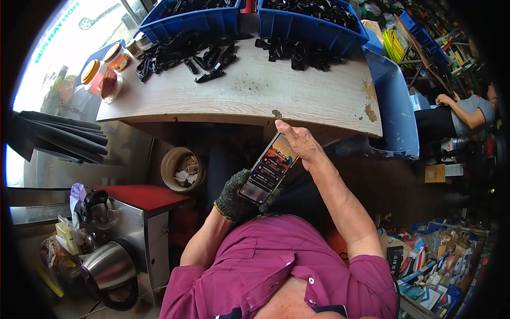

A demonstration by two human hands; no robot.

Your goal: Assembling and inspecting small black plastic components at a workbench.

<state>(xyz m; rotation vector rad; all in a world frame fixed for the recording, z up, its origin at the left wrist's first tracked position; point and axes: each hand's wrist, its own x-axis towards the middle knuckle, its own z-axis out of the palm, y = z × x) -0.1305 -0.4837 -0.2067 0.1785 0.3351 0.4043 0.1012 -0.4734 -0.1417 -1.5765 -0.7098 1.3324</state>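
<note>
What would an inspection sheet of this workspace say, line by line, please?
Surface: pale worktable, worn patches near its right end.
Things in hand: phone, screen lit.
Clutter: black parts in two loose groups, before blue bins; jars at the left end.
Hands: gloved left hand holds the phone; bare right hand at its upper end, grip unclear.
Cables: yellow coil, upper right; cable or hose, cannot tell.
Surroundings: waste bucket and kettle at left; another person at right.
</note>
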